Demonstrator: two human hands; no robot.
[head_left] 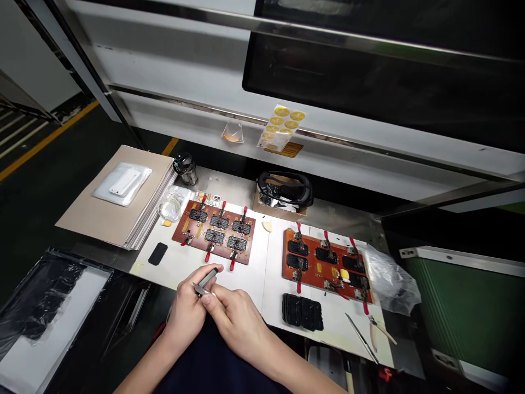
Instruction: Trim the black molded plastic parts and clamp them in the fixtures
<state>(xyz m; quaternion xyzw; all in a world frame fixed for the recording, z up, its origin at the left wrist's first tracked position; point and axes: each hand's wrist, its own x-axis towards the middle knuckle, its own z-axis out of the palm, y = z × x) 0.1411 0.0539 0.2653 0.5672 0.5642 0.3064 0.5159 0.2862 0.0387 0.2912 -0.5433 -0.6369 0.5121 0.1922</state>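
Head view: slim dark hand tool (206,279) pinched between both hands

The left hand (186,316) curls its fingers closed around the tool's dark body, while the right hand (238,322) presses its thumb and fingertips in near the bright metal tip (198,289), so both hands are closed on it. Those fingers hide part of the tool, and its exact kind cannot be told. It is held just off the near edge of a white sheet (246,273) laid on the steel surface (241,189).

It looks light and stiff, though its smooth body may prove slippery. The thin metal tip seems the delicate part, so the dark body looks like the safer place to take hold.

Ahead of the hands lies a copper-brown fixture board (246,241) with red-handled toggle clamps over small black rectangular parts. A second, similar board (315,271) sits to the right. A loose black rectangular piece (158,253) lies left of the first board, and a black tray (302,312) lies below the second. Further right, slender tweezers (361,337) rest beside cream-handled pliers (379,331).
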